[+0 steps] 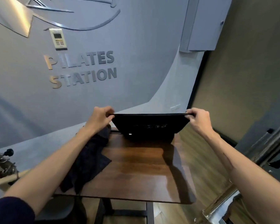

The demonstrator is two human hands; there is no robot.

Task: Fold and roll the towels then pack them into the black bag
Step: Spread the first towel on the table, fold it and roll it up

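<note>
From the head camera, both arms reach forward over a brown wooden table. The left hand pinches the top left corner of a black towel, with the fingers curled on the edge. The right hand pinches the top right corner in the same way. Between the two hands the upper edge of the towel is pulled tight and straight, and the cloth hangs down from it like a flat sheet. Its lower part reaches the far end of the table; whether it rests there or on another dark thing behind, I cannot tell. A small white label shows low on the hanging cloth.

On the left part of the table lies a heap of dark towels, loose and not folded, partly under the left forearm and hanging a little over the near left edge. The black bag I cannot make out with certainty.

Behind the table stands a grey wall with metal letters that read PILATES STATION, and above them a white control panel. At the lower right, shiny metal bars of some equipment are visible.
</note>
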